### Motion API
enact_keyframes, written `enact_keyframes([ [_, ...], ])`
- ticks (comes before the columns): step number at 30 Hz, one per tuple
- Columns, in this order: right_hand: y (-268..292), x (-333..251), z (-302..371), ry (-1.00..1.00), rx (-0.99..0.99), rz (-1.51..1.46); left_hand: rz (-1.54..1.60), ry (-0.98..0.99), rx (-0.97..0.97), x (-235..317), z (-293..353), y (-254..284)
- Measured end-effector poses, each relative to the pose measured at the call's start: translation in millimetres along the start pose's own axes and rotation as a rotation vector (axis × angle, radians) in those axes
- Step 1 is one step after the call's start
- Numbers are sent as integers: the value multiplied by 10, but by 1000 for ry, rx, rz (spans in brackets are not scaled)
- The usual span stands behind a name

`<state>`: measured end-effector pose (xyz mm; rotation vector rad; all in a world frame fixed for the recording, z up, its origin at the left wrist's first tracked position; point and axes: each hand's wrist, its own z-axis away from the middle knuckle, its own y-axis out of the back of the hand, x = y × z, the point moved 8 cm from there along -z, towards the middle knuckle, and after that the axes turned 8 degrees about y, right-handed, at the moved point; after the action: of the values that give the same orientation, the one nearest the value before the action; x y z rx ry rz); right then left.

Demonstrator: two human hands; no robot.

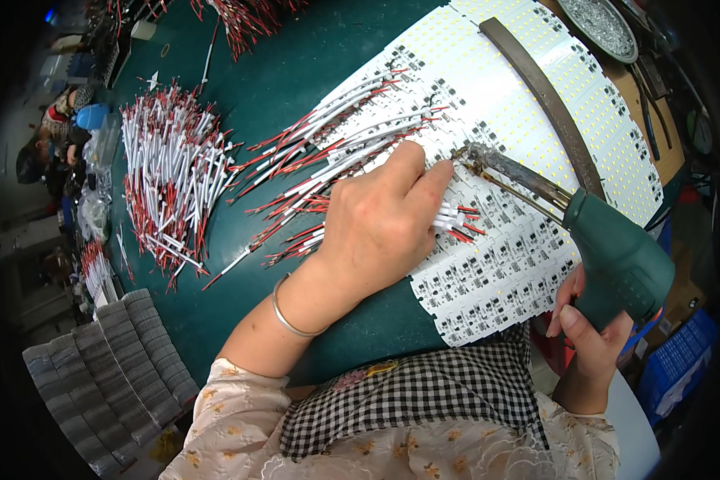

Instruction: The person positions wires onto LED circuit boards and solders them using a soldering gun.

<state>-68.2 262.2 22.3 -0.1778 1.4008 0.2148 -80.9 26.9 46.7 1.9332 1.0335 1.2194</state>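
My left hand (pixel 380 216) is closed above the white circuit boards (pixel 500 276), its thumb and index finger pinched close to the iron's tip. Short red-and-white wires (pixel 454 220) stick out from beneath its curled fingers; how they sit in the palm is hidden. My right hand (pixel 596 340) grips the handle of a green gun-shaped soldering iron (pixel 620 260). The iron's dark, crusted tip points left and reaches the boards right beside the left fingertips. Rows of other wires (pixel 336 112) lie with their right ends on the boards and their left ends over the green table.
A large pile of red-and-white wires (pixel 172 172) lies on the green table (pixel 276 48). A curved dark metal bar (pixel 544 100) rests across the boards. At the top right stands a round dish (pixel 602 28). Stacked grey ribbed parts (pixel 108 376) sit lower left; a blue crate (pixel 680 364) is lower right.
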Motion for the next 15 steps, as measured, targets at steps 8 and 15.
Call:
enact_keyframes([
  [8,102,-149,-59,181,129,-82,-2,6,-17,14,-6,-5],
  [15,174,-143,11,173,160,-58,-5,39,20,-56,14,-24],
])
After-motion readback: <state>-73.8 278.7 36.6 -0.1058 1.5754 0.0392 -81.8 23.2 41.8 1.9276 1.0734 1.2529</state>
